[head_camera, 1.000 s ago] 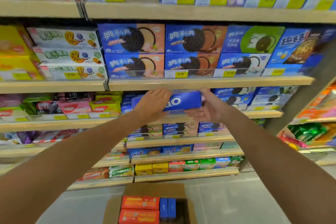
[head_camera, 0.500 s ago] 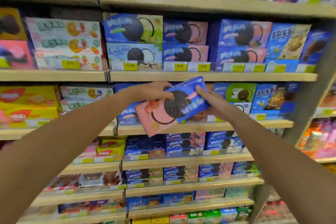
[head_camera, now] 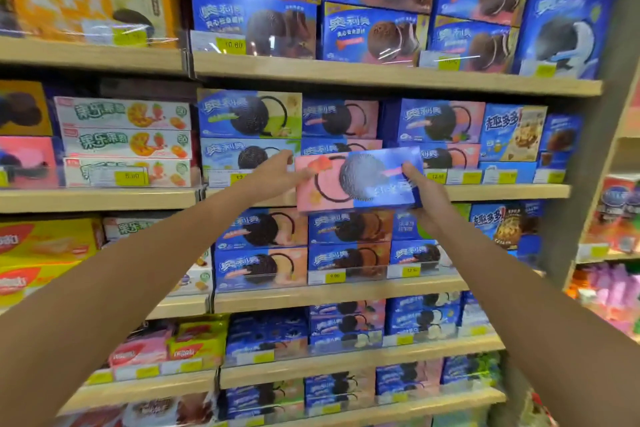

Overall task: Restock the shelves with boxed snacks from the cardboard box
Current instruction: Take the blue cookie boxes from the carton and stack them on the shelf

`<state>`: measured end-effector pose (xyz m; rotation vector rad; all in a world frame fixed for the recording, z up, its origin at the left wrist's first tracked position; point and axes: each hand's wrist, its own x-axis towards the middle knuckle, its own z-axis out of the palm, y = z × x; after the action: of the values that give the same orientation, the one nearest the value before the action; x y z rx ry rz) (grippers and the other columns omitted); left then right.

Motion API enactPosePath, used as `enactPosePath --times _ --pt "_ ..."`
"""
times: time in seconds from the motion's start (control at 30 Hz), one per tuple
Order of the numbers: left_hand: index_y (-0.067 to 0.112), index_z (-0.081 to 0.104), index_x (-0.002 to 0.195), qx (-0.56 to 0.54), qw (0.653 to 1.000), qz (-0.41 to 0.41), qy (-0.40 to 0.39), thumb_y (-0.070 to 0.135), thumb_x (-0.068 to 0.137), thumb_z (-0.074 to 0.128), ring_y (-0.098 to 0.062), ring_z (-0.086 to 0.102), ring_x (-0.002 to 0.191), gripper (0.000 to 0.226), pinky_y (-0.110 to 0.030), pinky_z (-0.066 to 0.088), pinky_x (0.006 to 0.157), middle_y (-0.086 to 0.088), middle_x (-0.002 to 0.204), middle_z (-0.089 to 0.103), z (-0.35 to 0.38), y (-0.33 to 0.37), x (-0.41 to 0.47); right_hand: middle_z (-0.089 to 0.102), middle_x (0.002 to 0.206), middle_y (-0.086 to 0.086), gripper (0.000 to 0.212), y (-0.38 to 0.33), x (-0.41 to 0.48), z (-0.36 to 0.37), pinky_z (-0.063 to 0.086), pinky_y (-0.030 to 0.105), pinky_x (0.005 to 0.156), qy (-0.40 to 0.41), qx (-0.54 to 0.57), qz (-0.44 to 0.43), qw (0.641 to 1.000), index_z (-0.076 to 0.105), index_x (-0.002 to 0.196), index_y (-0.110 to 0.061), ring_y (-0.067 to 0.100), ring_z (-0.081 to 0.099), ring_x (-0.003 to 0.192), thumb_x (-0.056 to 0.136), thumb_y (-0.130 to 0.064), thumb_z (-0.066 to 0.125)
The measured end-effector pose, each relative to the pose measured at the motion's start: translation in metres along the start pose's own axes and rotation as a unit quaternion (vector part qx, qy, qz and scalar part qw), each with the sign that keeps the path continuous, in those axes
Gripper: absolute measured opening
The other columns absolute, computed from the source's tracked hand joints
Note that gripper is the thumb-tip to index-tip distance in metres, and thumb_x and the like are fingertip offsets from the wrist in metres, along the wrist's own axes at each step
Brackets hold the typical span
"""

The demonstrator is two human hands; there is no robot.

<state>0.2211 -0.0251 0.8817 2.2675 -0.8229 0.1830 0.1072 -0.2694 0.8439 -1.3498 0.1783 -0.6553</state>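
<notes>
I see wooden shelves (head_camera: 381,74) in tiers. Blue cookie boxes (head_camera: 436,121) stacked two high on boards, white fruit-biscuit boxes (head_camera: 126,142) at left, yellow price tags (head_camera: 131,177) along front edges.

Cookie box (head_camera: 358,178) print motion-smeared, lettering unreadable. Right hand (head_camera: 425,193) fingers hidden behind its right end. Shelf boxes (head_camera: 341,146) directly behind it partly covered. Price tags (head_camera: 435,177) right of it illegible.
</notes>
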Motion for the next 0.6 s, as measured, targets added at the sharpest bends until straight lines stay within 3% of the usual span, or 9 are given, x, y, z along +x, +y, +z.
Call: enactPosePath --times 0.1,0.17,0.2,0.27,0.4,0.5,0.6 --pt "0.01 0.032 0.142 -0.089 0.996 -0.008 0.009 0.055 0.085 0.056 -0.019 0.048 0.122 0.077 -0.037 0.037 0.106 0.0 0.136 0.044 -0.001 0.0 0.013 0.072 0.091 0.0 0.021 -0.017 0.016 -0.006 0.058 0.029 0.066 -0.019 0.07 -0.023 0.997 0.065 0.098 -0.016 0.016 0.068 0.079 0.091 -0.035 0.057" --pt "0.017 0.045 0.128 -0.137 0.99 -0.006 0.012 0.049 0.091 0.052 -0.017 0.05 0.115 0.05 -0.038 0.039 0.105 0.003 0.121 0.046 0.003 0.006 0.019 0.071 0.094 0.0 0.023 -0.026 0.028 -0.006 0.057 0.032 0.072 -0.03 0.095 -0.03 0.995 0.065 0.102 -0.015 0.016 0.068 0.082 0.092 -0.033 0.055" --pt "0.022 0.051 0.111 -0.149 0.989 -0.006 0.015 0.044 0.093 0.05 -0.017 0.051 0.108 0.028 -0.037 0.039 0.101 0.001 0.114 0.047 0.006 0.009 0.022 0.071 0.093 0.001 0.023 -0.028 0.033 -0.006 0.057 0.034 0.072 -0.031 0.098 -0.035 0.994 0.065 0.102 -0.015 0.017 0.068 0.082 0.092 -0.033 0.056" --pt "0.025 0.052 0.091 -0.171 0.985 0.004 0.02 0.036 0.096 0.048 -0.018 0.053 0.101 0.012 -0.034 0.042 0.093 -0.002 0.106 0.053 0.011 0.02 0.027 0.073 0.084 -0.001 0.02 -0.031 0.045 -0.007 0.058 0.031 0.064 -0.033 0.103 -0.04 0.993 0.066 0.097 -0.016 0.015 0.07 0.074 0.091 -0.033 0.057" --pt "0.013 0.053 0.107 -0.214 0.976 0.0 0.041 0.026 0.097 0.048 -0.02 0.058 0.098 0.017 -0.028 0.047 0.084 -0.006 0.107 0.06 0.017 0.028 0.038 0.072 0.069 -0.006 0.016 -0.03 0.066 -0.006 0.055 0.024 0.053 -0.037 0.103 -0.027 0.994 0.065 0.089 -0.017 0.009 0.068 0.061 0.09 -0.032 0.059" --pt "0.006 0.05 0.122 -0.201 0.978 -0.009 0.061 0.025 0.097 0.048 -0.009 0.053 0.079 0.032 -0.016 0.042 0.061 -0.003 0.104 0.056 0.021 0.03 0.047 0.071 0.076 -0.005 0.016 -0.028 0.085 -0.009 0.055 0.031 0.068 -0.052 0.073 -0.026 0.996 0.064 0.089 -0.02 0.012 0.067 0.071 0.089 -0.035 0.059" --pt "0.006 0.045 0.129 -0.188 0.98 -0.028 0.066 0.026 0.097 0.048 -0.005 0.051 0.074 0.038 -0.015 0.04 0.056 -0.004 0.108 0.057 0.023 0.03 0.054 0.071 0.085 -0.001 0.015 -0.031 0.097 -0.009 0.052 0.041 0.084 -0.068 0.056 -0.022 0.996 0.064 0.089 -0.021 0.019 0.064 0.085 0.088 -0.036 0.061"
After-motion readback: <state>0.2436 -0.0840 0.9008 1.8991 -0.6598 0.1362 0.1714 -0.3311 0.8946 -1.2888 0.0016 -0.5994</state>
